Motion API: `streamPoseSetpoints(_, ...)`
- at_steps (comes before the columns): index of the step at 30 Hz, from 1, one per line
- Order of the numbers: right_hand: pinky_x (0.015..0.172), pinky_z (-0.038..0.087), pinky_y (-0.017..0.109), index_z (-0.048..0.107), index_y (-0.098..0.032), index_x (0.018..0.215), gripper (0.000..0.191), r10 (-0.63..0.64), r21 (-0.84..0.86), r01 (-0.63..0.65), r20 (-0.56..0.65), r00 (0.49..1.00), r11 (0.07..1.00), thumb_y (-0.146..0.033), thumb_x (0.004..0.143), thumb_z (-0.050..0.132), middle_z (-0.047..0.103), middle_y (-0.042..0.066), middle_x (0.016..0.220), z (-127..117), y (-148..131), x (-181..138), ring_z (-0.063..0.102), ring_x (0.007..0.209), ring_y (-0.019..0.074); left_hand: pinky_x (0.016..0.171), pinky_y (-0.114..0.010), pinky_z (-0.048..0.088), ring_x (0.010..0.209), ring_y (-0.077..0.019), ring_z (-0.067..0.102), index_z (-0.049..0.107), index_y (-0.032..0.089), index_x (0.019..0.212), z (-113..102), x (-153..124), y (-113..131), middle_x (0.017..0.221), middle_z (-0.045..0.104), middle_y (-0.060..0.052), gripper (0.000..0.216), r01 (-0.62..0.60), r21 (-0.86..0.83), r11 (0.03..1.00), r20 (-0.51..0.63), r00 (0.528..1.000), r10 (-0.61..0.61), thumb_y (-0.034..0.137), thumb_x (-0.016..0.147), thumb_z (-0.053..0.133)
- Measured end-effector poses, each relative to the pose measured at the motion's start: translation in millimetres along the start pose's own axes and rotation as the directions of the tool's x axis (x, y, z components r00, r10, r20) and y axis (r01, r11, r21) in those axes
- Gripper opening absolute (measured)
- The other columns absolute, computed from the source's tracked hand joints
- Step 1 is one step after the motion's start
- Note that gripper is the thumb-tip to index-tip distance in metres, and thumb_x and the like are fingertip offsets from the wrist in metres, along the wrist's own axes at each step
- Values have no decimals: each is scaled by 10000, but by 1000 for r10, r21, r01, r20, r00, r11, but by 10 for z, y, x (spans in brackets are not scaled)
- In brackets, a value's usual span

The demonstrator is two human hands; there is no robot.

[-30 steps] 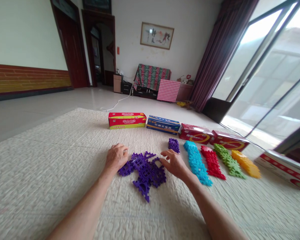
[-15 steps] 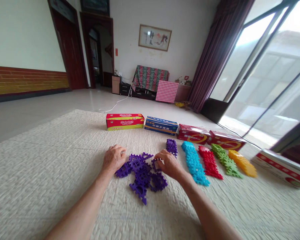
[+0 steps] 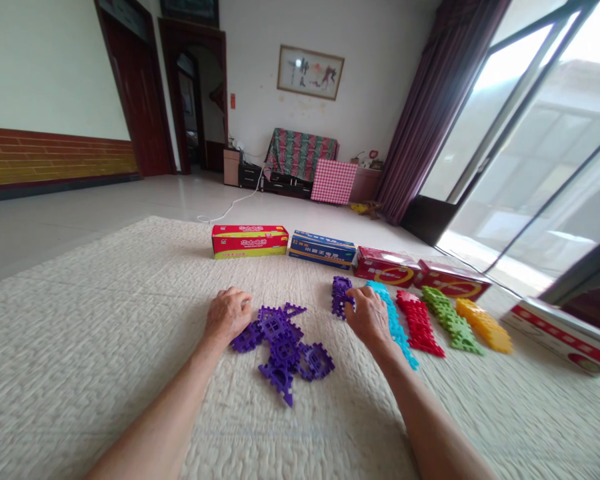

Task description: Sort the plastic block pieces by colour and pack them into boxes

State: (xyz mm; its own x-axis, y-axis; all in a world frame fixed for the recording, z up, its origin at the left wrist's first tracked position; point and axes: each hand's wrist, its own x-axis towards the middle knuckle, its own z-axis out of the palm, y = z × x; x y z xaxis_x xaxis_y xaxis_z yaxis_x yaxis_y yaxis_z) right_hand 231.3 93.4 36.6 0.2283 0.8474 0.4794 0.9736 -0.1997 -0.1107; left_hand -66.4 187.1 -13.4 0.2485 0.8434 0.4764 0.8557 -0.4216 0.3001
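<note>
The right hand (image 3: 369, 313) is at the near right edge of the purple tile row (image 3: 339, 300), thumb and fingers narrowed around a purple interlocking tile (image 3: 349, 299) at their tips. The light-blue tile row (image 3: 400, 327) runs just beside that hand on its right, partly hidden by it. The left hand (image 3: 229, 313) is loosely curled on the quilted mat (image 3: 130, 347), thumb near the fingers; whether it holds anything, I cannot tell. The loose purple tile pile (image 3: 284, 350) lies between the hands, its left end just beside the left wrist, its right end apart from the right hand.
</note>
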Motion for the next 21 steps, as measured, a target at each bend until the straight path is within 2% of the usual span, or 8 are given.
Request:
streamPoseSetpoints(3, 846, 406, 369, 611, -171, 1134, 339, -45, 66, 49, -57, 997, 997, -186, 806, 530, 596, 112, 1111, -2, -45, 14, 546, 1002, 256, 824, -307, 443, 887, -205, 591, 717, 233, 868, -4, 0, 3, 985, 692, -35, 226, 16, 0, 1000, 8, 1000, -16, 212, 785, 508)
streamPoseSetpoints(5, 861, 413, 360, 626, -173, 1094, 305, -120, 148, 127, -55, 991, 981, -168, 810, 514, 606, 103, 1093, -2, -124, 6, 553, 1003, 243, 820, -304, 445, 892, -206, 589, 716, 232, 885, -17, -3, 15, 985, 691, -35, 228, 25, 0, 1000, 11, 1000, -25, 207, 783, 513)
streamPoseSetpoints(9, 853, 431, 305, 655, -182, 1015, 253, -333, 370, 295, 42, 942, 881, -151, 814, 504, 639, 76, 1015, -7, -403, -104, 594, 935, 189, 832, -306, 444, 896, -205, 587, 713, 224, 882, -48, -12, 42, 971, 690, -37, 222, 22, -7, 1000, 7, 1000, -22, 203, 790, 512)
streamPoseSetpoints(11, 827, 436, 281, 669, -183, 999, 242, -391, 427, 314, 105, 915, 848, -163, 824, 502, 653, 72, 982, -21, -557, -182, 610, 889, 169, 843, -306, 441, 902, -204, 588, 712, 224, 873, -58, -16, 50, 963, 689, -37, 215, 24, -14, 1000, 11, 1000, -24, 201, 791, 515)
streamPoseSetpoints(16, 693, 413, 264, 709, -194, 785, 218, -353, 298, 272, 264, 897, 915, -242, 838, 504, 643, 65, 778, -54, -791, -284, 604, 772, 177, 853, -305, 438, 920, -203, 583, 711, 228, 881, -60, -15, 53, 972, 681, -40, 218, 42, -24, 999, 32, 999, -42, 191, 782, 521)
streamPoseSetpoints(21, 636, 378, 239, 686, -199, 701, 149, -326, 326, 230, 282, 902, 917, -180, 754, 548, 627, 34, 718, -2, -822, -272, 577, 683, 148, 843, -312, 445, 913, -206, 581, 711, 225, 890, -51, -7, 53, 983, 678, -41, 233, 50, -29, 998, 39, 998, -49, 185, 774, 512)
